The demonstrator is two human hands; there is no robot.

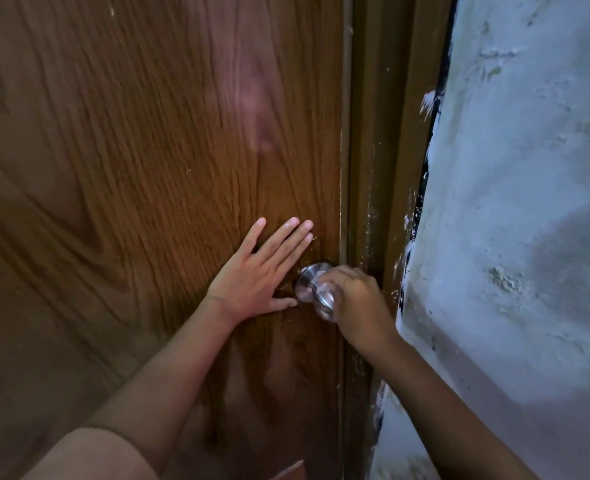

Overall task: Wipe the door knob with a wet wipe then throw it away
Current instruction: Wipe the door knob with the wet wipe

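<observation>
Left hand: your left hand lies flat on the wooden door, fingers apart.
Right hand: your right hand has its fingers clamped on the metal door knob.

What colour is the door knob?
Shiny silver metal door knob, best seen in the head view.

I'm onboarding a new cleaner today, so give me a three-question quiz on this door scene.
1. True or false: the left hand lies flat and open on the brown wood-grain door.
2. Which hand is closed around the round silver metal door knob?
A. left
B. right
C. both
3. Fill in: the rough wall beside the door frame is painted ____.

Key: 1 true. 2 B, the right hand; a pale wet wipe seems to show under its fingers, though blurred. 3 white.
</observation>
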